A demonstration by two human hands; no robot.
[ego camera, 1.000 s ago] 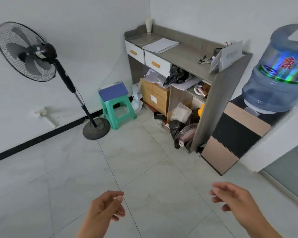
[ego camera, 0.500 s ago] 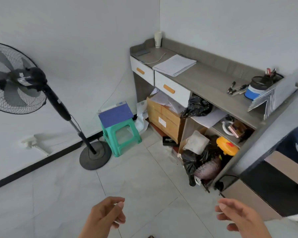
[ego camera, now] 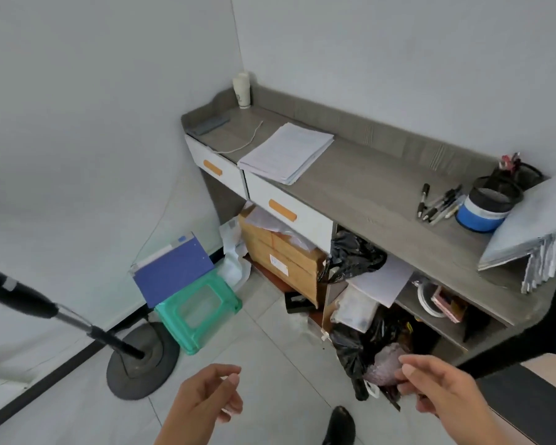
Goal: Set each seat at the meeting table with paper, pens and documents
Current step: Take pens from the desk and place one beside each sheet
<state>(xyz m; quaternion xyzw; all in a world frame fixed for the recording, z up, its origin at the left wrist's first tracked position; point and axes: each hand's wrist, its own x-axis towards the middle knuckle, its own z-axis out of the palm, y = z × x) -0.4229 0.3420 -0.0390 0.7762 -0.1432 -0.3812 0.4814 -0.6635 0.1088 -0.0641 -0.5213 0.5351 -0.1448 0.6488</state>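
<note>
table (ego camera: 369, 191): grey, carried all the supplies; the step looked like collecting them, best done standing close to its front edge.
documents (ego camera: 523, 232): a fanned bundle at the table's right end; probably needed both hands under it.
paper stack (ego camera: 286, 152): lay flat at the left end; lifting it square would keep the sheets aligned.
left hand (ego camera: 206, 403): low over the floor (ego camera: 270, 348), fingers loosely curled, empty.
right hand (ego camera: 440, 393): likewise loose, touching nothing.
pens (ego camera: 437, 203): scattered just beside a blue pot (ego camera: 482, 213).
</note>
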